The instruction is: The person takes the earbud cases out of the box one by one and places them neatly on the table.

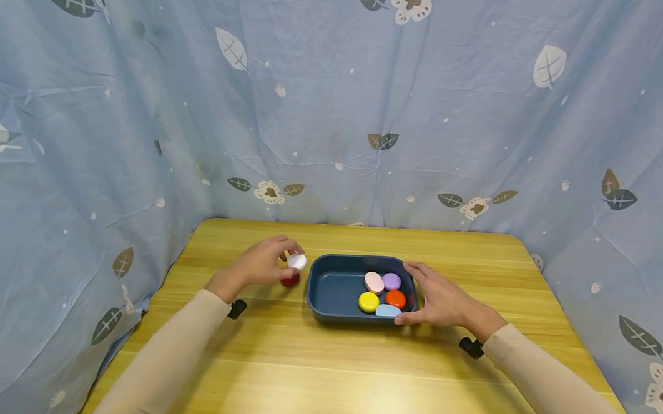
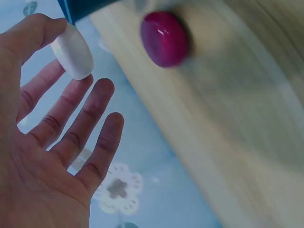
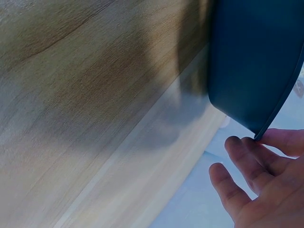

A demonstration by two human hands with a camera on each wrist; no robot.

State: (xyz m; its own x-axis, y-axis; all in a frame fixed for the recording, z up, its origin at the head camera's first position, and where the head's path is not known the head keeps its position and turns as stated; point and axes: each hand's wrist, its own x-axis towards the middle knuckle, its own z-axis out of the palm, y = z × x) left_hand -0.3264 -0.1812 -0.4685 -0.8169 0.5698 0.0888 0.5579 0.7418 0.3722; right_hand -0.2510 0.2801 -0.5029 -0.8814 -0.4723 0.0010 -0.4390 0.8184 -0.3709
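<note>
My left hand [image 1: 262,263] pinches a smooth white oval piece [image 1: 297,262], like a rounded pebble, left of the tray. In the left wrist view, the thumb and fingertips hold this white piece [image 2: 74,53] while the other fingers spread loosely. Just below that hand, a glossy dark red oval piece [image 1: 290,281] lies on the table. A dark blue rectangular tray [image 1: 332,293] stands in the middle, and my right hand [image 1: 445,297] spans its right end, gripping the rim. In the right wrist view, fingertips meet at the corner of the tray [image 3: 251,71].
Inside the tray's right half lie a pink piece [image 1: 374,282], a purple one [image 1: 392,281], a yellow one [image 1: 368,302], an orange-red one [image 1: 395,298] and a light blue one [image 1: 388,310]. A patterned blue curtain [image 1: 337,95] surrounds the wooden table [image 1: 322,375].
</note>
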